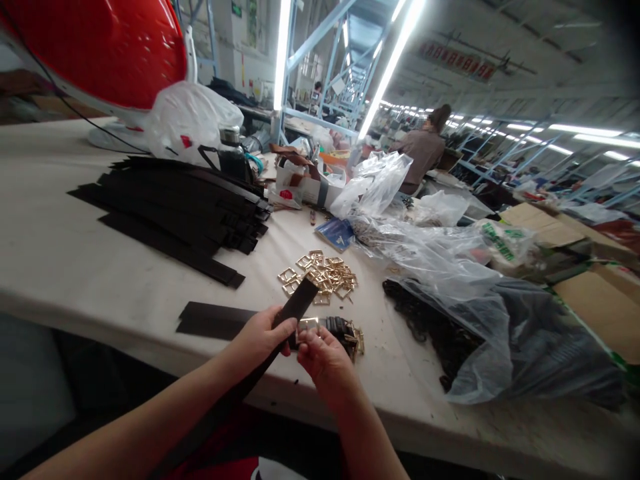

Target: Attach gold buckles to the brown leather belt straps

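Grip check: left hand (263, 337) clamped on a dark strap (300, 300), thumb on top, fingers wrapped under. Right hand (325, 360) pinching a gold buckle (309, 325) with its fingertips, held right at the strap, just right of the left thumb. Can't tell if the buckle is threaded on or only touching.

Strap position: free end angles up and far-right from the left hand, over the near edge of the surface (75, 253). The rest drops down toward the person, off the near edge.

Around the hands:
- loose buckle pile (323, 273) just beyond the strap tip, gold, flat on the surface
- flat strap pieces (210, 319) lying left of the left hand, near the edge
- small bundle of straps with gold hardware (350, 333) touching or just beside the right hand, on its right
- big stack of dark straps (185, 207) far left, fanned out
- clear plastic bags (450, 267) on the right, one with dark stuff inside; contents too unclear to call
- blue packet (336, 233) beyond the buckle pile
- white bag (187, 120) and a red rounded object (100, 47) at the far left
- cardboard boxes (545, 227) far right

Another person (423, 150) sits well beyond, back turned, hands not visible.
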The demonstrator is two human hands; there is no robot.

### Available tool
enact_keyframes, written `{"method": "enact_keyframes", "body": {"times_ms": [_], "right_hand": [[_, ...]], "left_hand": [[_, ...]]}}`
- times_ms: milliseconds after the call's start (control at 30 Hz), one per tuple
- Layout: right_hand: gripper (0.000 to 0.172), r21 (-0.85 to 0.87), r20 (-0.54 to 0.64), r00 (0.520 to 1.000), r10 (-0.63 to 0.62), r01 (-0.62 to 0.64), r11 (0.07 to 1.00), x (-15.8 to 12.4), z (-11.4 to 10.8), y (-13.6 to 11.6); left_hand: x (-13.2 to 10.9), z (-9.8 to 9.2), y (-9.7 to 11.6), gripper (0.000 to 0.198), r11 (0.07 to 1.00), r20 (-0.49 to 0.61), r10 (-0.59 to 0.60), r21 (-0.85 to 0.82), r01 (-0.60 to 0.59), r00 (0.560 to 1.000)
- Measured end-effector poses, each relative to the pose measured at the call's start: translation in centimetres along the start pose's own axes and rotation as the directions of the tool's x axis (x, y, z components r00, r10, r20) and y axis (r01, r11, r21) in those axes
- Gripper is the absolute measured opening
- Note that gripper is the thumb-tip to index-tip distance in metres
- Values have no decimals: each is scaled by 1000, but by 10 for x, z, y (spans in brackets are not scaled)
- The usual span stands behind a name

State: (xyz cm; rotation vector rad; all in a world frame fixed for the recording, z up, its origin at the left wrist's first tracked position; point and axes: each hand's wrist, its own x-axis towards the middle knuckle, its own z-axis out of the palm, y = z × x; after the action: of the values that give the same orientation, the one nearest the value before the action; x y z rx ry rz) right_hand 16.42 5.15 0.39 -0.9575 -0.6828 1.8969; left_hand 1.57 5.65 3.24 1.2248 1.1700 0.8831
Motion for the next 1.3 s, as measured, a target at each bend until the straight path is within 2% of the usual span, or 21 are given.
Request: {"method": "enact_keyframes", "body": {"times_ms": [100,200,267,333,400,433,500,567,633,733,833,933,1033,1133,1200,1300], "right_hand": [[28,-126,27,999,-43,46,991,-4,0,8],[34,-297,46,980,-195,200,934,-7,-3,7],[30,-354,51,956,-289,288,890,-10,-7,6],[24,-342,12,939,-345,328,880,-12,-10,7],[23,-234,-91,929,-359,331,914,-12,-12,6],[23,-142,-155,927,-343,322,936,-11,-13,6],[24,85,-240,942,-234,261,962,-10,-13,4],[23,318,-232,971,-62,136,938,-7,-14,4],[20,493,-191,978,87,19,870,-6,-16,4],[14,602,-185,967,174,-28,798,-6,-16,5],[16,539,-164,975,150,-39,841,-11,-11,8],[22,394,-139,989,57,3,919,-18,-4,13],[27,219,-198,975,-102,145,965,-23,0,21],[31,81,-254,942,-217,244,966,-24,-1,25],[30,103,-255,947,-197,229,968,-23,-4,26],[28,222,-221,972,-83,133,966,-19,-9,25]], "left_hand": [[-7,0,3,23,994,13,-1,105,0,1000],[-12,1,9,23,988,67,-14,154,3,998],[-14,1,12,25,986,94,-39,162,23,995],[-15,0,11,26,981,93,-62,190,43,994],[-18,-1,5,28,972,97,-75,229,51,992],[-20,-2,1,28,966,108,-82,254,52,991],[-24,-3,-7,29,947,138,-106,316,58,985],[-28,-5,-13,28,924,156,-119,380,51,981],[-32,-6,-16,29,901,145,-103,432,30,984],[-36,-8,-15,30,858,120,-83,514,9,989],[-38,-6,-11,26,808,172,-65,587,-49,983],[-39,0,-8,24,790,208,-22,603,-111,978],[-38,9,-7,22,824,187,-74,565,-46,980],[-38,14,-6,20,903,233,-201,422,87,951],[-39,14,-4,20,909,246,-206,405,92,947],[-41,10,-4,22,868,214,-99,497,-21,972]]}}
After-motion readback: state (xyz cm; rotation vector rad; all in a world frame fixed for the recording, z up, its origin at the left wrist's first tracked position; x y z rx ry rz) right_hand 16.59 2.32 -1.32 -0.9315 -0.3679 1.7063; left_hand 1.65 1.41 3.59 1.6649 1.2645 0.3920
